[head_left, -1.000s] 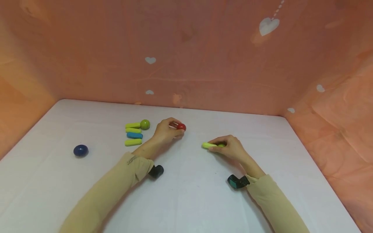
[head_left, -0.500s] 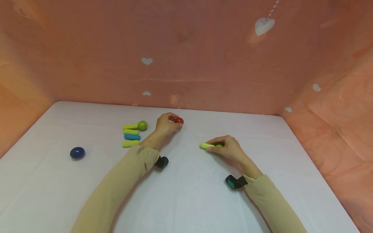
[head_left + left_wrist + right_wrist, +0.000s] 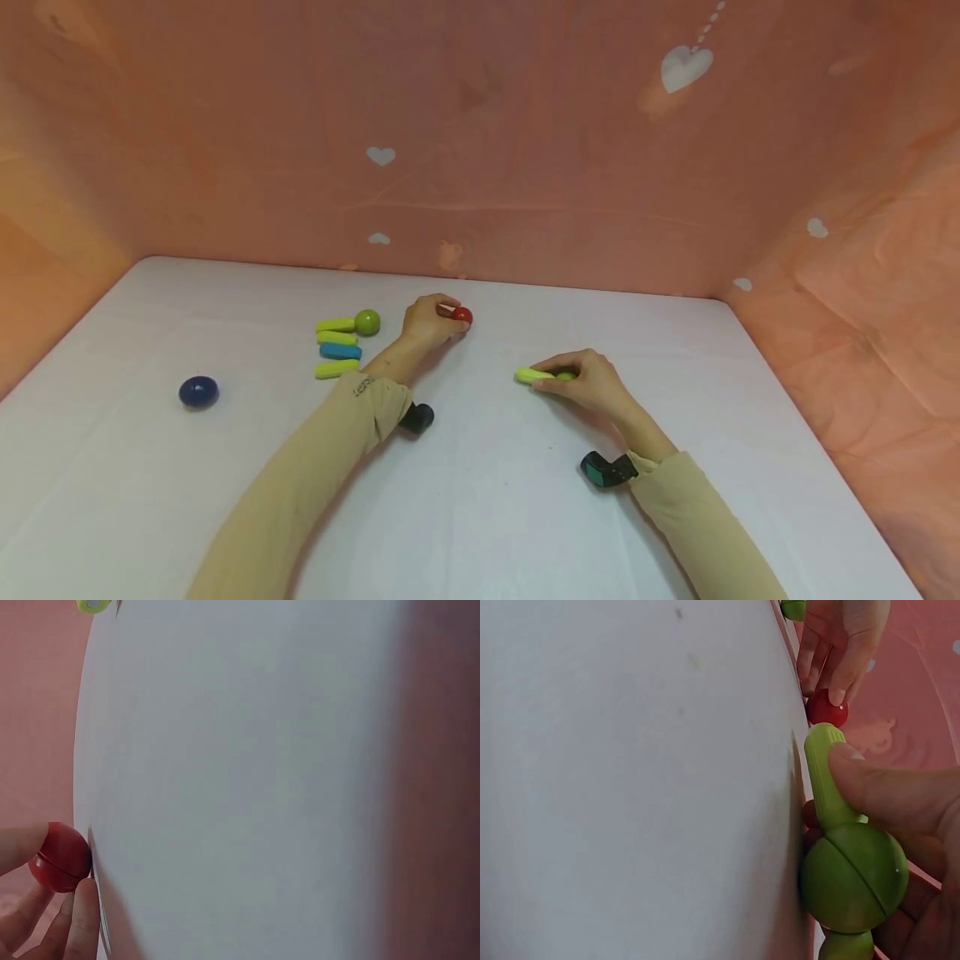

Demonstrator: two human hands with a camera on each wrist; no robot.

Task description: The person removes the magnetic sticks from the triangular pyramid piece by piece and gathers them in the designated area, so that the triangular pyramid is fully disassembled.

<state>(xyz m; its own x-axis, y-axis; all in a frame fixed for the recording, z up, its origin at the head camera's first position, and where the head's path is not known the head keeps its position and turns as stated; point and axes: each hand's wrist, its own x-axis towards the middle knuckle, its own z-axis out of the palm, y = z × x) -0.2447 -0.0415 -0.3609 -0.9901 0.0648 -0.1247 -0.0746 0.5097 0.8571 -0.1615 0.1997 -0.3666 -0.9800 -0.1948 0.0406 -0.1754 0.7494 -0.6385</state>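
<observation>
My left hand (image 3: 427, 325) pinches a red ball (image 3: 462, 317) between thumb and fingers, low over the table toward its back. A groove runs round this ball in the left wrist view. My right hand (image 3: 597, 385), nearer and to the right, holds a green maraca-shaped toy (image 3: 853, 877). Its ribbed yellow-green handle (image 3: 531, 376) points left from between thumb and fingers. The round green head is mostly hidden by the fingers in the head view. In the right wrist view another green knob (image 3: 846, 947) shows below the head.
Left of my left hand lie a green ball (image 3: 367, 322) at the end of a yellow-green stick (image 3: 335, 325), two more yellow-green sticks (image 3: 337, 369) and a blue stick (image 3: 341, 352). A dark blue ball (image 3: 198, 392) sits farther left. Orange cloth (image 3: 525, 167) rises behind the white table (image 3: 480, 517).
My left hand has moved a little toward the back of the table with the red ball, then slightly back toward me. My right hand stays in place with the green toy.
</observation>
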